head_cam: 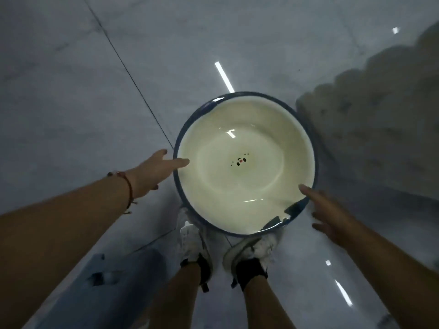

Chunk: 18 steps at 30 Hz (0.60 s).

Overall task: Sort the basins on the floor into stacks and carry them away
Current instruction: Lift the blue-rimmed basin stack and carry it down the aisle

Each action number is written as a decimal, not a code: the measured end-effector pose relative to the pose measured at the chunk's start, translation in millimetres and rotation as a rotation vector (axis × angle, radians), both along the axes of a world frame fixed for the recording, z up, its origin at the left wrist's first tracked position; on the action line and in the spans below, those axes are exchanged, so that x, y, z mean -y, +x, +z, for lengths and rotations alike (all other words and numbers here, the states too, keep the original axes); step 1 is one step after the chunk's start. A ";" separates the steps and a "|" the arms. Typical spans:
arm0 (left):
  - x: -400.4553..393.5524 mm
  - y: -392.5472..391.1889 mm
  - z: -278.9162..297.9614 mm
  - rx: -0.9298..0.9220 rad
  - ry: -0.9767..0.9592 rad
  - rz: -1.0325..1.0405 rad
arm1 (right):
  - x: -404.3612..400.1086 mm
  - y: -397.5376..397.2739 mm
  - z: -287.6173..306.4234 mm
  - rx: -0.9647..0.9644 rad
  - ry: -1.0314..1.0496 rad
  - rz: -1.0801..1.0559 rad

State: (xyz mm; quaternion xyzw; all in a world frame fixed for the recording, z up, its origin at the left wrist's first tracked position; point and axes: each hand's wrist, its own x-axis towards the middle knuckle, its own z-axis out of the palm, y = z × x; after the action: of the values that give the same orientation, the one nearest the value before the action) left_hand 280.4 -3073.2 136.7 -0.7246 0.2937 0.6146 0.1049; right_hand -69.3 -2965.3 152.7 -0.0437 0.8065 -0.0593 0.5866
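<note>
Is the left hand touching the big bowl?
Touching. The head view shows the left hand with its thumb lying over the blue rim of the basin.

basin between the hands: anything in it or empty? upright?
Empty and upright. The basin opens toward the camera; its whole cream inside shows bare down to the small printed mark at the bottom. Water cannot be told.

A basin (244, 162) is seen with a pale cream inside, a blue rim, and a small mark of black dots round a red spot at its centre. The floor (71, 67) is tiled in glossy grey, faintly marbled, with dark joints. A red cord bracelet (128, 186) is worn. The shoes (194, 243) are white, the socks (251, 269) black.
</note>
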 end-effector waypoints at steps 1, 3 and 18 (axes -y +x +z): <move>-3.9 2.7 -24.4 -0.011 0.053 0.050 | -1.9 -4.7 -25.3 0.040 0.013 -0.066; -14.3 2.9 -62.9 -0.074 0.105 0.146 | -5.9 -8.6 -68.0 0.135 -0.004 -0.208; 2.2 -4.2 59.5 -0.277 0.013 0.434 | 25.6 -30.7 45.9 0.291 -0.056 -0.511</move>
State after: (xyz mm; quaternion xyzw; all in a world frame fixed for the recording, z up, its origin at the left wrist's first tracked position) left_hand 276.2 -3075.4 196.2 -0.6790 0.1389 0.7179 -0.0662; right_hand -100.1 -2990.9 198.7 0.1536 0.6970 -0.2331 0.6605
